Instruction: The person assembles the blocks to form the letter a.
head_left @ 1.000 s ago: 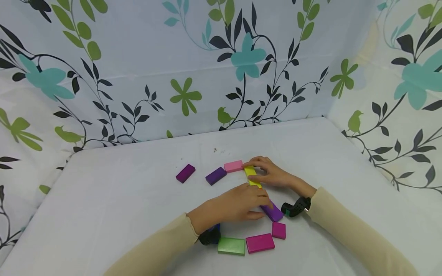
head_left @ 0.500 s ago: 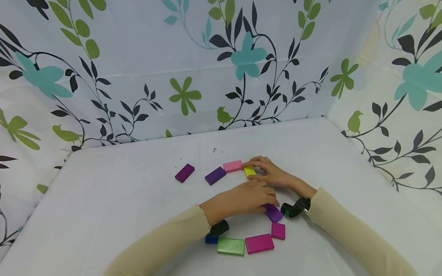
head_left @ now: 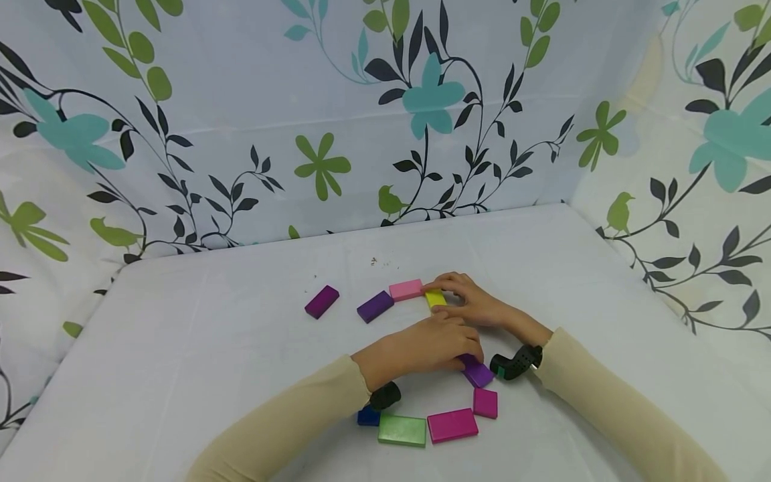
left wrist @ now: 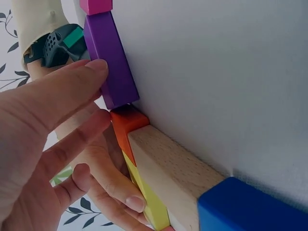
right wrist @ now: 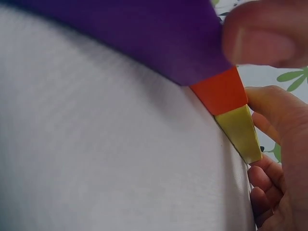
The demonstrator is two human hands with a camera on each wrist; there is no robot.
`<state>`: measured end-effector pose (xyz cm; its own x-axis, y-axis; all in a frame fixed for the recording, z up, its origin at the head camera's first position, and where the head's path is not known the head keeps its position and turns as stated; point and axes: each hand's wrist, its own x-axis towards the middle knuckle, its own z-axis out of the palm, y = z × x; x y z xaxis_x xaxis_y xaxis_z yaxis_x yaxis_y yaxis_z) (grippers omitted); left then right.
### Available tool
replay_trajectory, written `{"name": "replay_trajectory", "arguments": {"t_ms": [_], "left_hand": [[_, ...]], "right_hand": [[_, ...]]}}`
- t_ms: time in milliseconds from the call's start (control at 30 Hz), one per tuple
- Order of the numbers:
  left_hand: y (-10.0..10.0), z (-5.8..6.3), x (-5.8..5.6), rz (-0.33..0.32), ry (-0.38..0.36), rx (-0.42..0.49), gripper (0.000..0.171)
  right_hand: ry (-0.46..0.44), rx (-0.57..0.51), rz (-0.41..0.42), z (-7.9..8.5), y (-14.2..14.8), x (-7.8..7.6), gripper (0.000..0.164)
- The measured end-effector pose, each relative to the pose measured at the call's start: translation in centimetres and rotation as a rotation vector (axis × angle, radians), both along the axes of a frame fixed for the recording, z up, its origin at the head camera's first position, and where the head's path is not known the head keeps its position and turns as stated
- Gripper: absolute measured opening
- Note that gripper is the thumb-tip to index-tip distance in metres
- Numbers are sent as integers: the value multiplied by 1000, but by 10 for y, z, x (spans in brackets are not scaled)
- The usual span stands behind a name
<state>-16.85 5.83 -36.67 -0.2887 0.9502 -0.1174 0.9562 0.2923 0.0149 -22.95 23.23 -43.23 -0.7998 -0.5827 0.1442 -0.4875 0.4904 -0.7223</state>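
Observation:
In the head view my right hand pinches a yellow block between thumb and fingers. My left hand bends over the near row, its fingertips at the end of a purple block. Up close in the left wrist view, one digit lies against the purple block and another fingertip meets the corner where an orange block adjoins it. A plain wooden block and a blue block sit beside the orange and yellow ones; my left hand hides them in the head view.
Magenta blocks, a green block and a blue block form the near side of a curved row. Farther back lie a pink block, a violet block and a plum block.
My left hand has moved to the right and slightly away from me, covering more of the yellow block and the orange block. My right hand stays on the yellow block.

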Motion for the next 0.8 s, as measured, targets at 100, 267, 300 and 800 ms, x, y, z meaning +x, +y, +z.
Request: {"name": "replay_trajectory", "arguments": {"t_ms": [100,267,300,800], "left_hand": [[-1,0,-1,-1,-12,1,28],[-3,-1,-3,-6,-32,25,25],[-3,-1,-3,-8,-39,31,25],[-6,-4,-3,5,-16,19,32]], "right_hand": [[-1,0,1,0,0,0,41],[7,2,3,0,0,1,42],[7,1,4,0,0,1,42],[26,2,14,0,-1,1,43]]}}
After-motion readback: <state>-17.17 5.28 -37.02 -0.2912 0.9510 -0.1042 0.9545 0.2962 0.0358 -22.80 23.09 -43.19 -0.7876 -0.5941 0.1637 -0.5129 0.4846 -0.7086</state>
